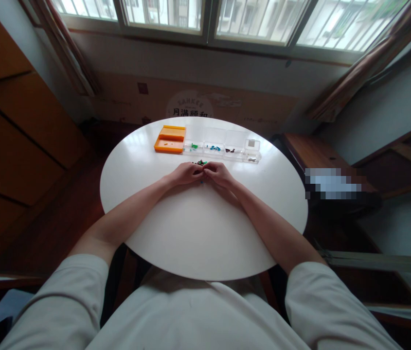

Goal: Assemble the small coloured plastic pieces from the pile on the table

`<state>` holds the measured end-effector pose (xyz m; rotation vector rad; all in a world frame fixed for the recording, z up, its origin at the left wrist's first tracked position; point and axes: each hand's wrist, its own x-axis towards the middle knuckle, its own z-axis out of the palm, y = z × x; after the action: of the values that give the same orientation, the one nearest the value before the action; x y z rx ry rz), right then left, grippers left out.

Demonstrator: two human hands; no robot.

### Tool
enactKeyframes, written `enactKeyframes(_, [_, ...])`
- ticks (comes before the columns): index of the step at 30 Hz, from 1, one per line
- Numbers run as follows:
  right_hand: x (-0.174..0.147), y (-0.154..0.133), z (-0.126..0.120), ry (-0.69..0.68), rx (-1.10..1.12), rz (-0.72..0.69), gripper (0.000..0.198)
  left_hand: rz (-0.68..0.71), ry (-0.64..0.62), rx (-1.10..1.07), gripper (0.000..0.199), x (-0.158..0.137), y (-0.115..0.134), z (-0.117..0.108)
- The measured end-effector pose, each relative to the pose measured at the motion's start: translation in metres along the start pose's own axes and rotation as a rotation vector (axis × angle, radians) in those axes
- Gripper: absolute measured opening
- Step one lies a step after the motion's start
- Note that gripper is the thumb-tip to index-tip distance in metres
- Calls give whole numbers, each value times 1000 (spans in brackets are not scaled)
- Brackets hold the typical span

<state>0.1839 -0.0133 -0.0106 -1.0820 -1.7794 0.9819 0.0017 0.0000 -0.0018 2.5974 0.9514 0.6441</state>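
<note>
My left hand (189, 173) and my right hand (219, 173) meet over the middle of the white oval table (205, 233), fingertips close together. Both have bent fingers pressed in; whatever sits between them is too small to make out. Just beyond the fingertips lies a little heap of small green and dark pieces (201, 163). A tiny blue piece (202, 182) shows below the fingers. Behind the heap stand clear plastic boxes with green pieces (194, 146), blue pieces (213, 148) and dark red-brown pieces (229, 150).
An open orange box (169, 149) with a few small orange bits stands left of the clear boxes. At the right end is a small clear box (252, 158) with pale pieces. A wooden bench (331, 150) stands right of the table, and orange-brown cabinets (4, 146) on the left.
</note>
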Motion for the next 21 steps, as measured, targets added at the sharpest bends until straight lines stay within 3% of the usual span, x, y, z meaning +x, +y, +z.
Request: enactKeyframes(21, [-2, -7, 2, 3, 71, 74, 16, -3, 10, -1, 33, -1, 1, 0])
